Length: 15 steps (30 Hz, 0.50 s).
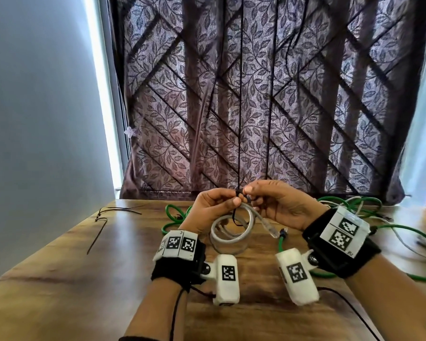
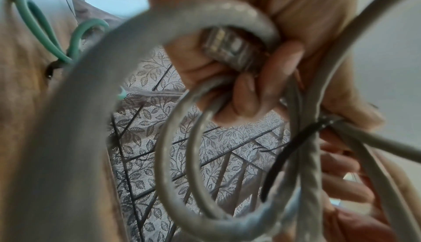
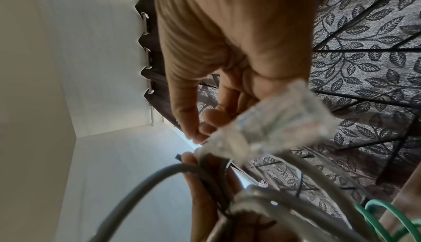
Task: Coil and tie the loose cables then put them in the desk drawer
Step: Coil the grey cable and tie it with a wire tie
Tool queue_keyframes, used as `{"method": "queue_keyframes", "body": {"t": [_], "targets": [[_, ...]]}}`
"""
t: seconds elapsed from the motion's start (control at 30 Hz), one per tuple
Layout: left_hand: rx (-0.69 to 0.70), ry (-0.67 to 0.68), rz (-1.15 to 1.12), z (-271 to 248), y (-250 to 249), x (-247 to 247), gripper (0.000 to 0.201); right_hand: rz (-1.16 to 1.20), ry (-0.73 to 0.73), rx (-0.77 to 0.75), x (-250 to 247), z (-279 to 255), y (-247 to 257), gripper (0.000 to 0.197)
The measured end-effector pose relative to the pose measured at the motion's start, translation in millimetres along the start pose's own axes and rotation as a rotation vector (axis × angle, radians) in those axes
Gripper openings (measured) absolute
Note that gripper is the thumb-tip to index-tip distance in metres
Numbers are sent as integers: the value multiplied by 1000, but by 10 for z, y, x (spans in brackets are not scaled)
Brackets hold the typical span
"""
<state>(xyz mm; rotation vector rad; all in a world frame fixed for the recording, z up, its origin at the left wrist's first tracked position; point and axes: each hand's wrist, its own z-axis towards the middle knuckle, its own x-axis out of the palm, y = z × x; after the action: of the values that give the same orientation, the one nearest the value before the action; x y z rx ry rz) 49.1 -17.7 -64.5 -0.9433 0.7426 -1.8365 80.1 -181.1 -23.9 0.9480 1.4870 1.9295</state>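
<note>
A grey network cable (image 1: 231, 233) is wound into a small coil and held up above the wooden desk (image 1: 71, 279). My left hand (image 1: 233, 200) grips the top of the coil; in the left wrist view its fingers (image 2: 250, 87) curl round the loops and a clear plug (image 2: 230, 47). A black zip tie (image 1: 239, 193) wraps the bundle, also seen as the black zip tie (image 2: 287, 154). My right hand (image 1: 248, 193) pinches the tie at the top of the coil. The other clear plug (image 1: 268, 228) hangs free below my right palm. No drawer is in view.
Loose green cables (image 1: 174, 216) lie behind my left hand, and more green and white cables (image 1: 403, 232) sprawl at the right. Spare black zip ties (image 1: 118, 210) lie on the desk's far left. A patterned curtain (image 1: 256, 107) hangs behind the desk.
</note>
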Motion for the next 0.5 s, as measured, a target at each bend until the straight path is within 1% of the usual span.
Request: {"method": "queue_keyframes", "body": {"t": [0.07, 0.17, 0.23, 0.33, 0.37, 0.43, 0.5], "targets": [[-6, 3, 22, 14, 5, -37, 41, -24, 23, 10, 9, -7, 5, 14], [-21, 17, 38, 24, 9, -70, 44, -68, 45, 0, 36, -24, 18, 14], [-28, 30, 45, 23, 22, -80, 45, -42, 33, -2, 38, -28, 24, 13], [-44, 34, 53, 16, 47, -73, 56, -16, 32, 6, 24, -30, 31, 14], [-49, 39, 50, 14, 53, -69, 56, -22, 40, 11, 22, -29, 35, 15], [-58, 53, 29, 9, 56, -67, 46, -24, 51, 25, 18, -30, 35, 16], [-57, 52, 29, 12, 64, -77, 44, -9, 73, 38, 2, -35, 32, 16]]}}
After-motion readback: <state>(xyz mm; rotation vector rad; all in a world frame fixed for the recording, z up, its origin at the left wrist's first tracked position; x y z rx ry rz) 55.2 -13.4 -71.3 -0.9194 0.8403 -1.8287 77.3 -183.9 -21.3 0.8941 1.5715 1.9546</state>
